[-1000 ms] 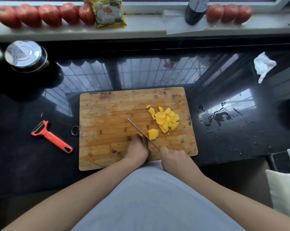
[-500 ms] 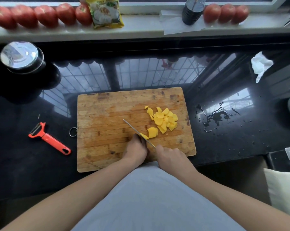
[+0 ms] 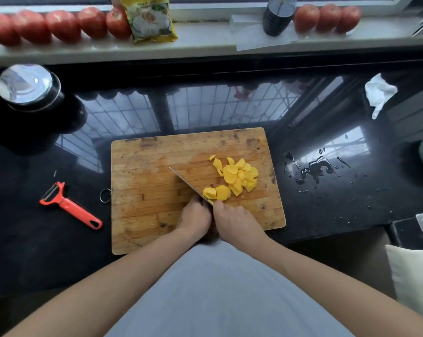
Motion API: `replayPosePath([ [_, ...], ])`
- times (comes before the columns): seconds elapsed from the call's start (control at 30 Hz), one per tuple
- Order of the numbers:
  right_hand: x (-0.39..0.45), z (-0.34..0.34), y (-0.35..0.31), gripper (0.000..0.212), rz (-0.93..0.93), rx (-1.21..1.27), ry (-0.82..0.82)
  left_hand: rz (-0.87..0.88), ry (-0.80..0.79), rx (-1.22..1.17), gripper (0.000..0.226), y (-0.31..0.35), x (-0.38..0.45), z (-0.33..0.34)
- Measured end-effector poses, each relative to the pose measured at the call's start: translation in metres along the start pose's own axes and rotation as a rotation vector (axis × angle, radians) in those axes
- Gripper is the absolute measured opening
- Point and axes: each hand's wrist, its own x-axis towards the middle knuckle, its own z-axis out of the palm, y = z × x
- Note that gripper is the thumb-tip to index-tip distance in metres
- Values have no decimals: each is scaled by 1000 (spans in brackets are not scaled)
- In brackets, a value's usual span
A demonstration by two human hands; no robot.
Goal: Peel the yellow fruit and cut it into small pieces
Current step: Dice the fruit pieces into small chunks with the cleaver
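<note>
A red plastic peeler [image 3: 69, 207] lies on the black glossy counter [image 3: 351, 203] to the left, well apart from the rectangular wooden cutting board [image 3: 157, 190], set aside, I judge, because peeling is done. On the board's near middle the left hand [image 3: 196, 216] sits with fingers curled down; whatever fruit they pin is hidden, likely the last bit being steadied. Just beside it, the right hand [image 3: 232, 221] grips the handle of the thin steel knife [image 3: 188, 184], whose long axis runs diagonally, tip pointing far-left, edge down on the board. Right of the blade, touching it, lie the yellow fruit slices [image 3: 234, 177], heaped on the board's right half, pushed clear of the cutting line.
</note>
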Motion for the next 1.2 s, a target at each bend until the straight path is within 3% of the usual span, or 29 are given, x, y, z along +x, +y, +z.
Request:
replayPosePath([
  [0.1, 2, 0, 5, 15, -28, 19, 14, -13, 8, -10, 34, 5, -3, -3],
  [0.17, -4, -2, 13, 10, 45, 110, -20, -52, -5, -72, 32, 10, -9, -4],
  [0.3, -26, -8, 28, 7, 214, 317, 106, -167, -58, -235, 25, 10, -19, -12],
  [0.47, -36, -10, 51, 13, 315, 348, 186, -171, 141, -300, 16, 11, -16, -22],
  [0.57, -38, -10, 58, 16, 293, 317, 208, -157, 112, -294, 22, 19, -6, -23],
  [0.67, -37, -10, 64, 18, 236, 293, 247, -200, -24, -417, 25, 35, 4, -21],
  [0.77, -38, -11, 75, 10, 80, 168, 315, -245, -124, -481, 27, 42, 8, -41],
  [0.83, -40, -12, 85, 17, -46, 0, 370, -224, -70, -452, 26, 38, 7, -70],
  [0.93, -42, -13, 93, 22, -222, -191, 495, -41, 296, -362, 25, 32, -2, -111],
  [1.0, -39, -9, 97, 17, -291, -260, 567, 245, 438, -143, 22, 39, -14, -115],
  [1.03, -37, -7, 99, 19, -319, -279, 569, 397, 371, -15, 23, 44, -22, -107],
  [1.1, -32, -2, 100, 32, -363, -295, 538, 616, 73, 277, 29, 49, -30, -80],
  [1.2, -30, 0, 96, 34, -371, -298, 510, 736, -213, 643, 46, 47, -33, -32],
])
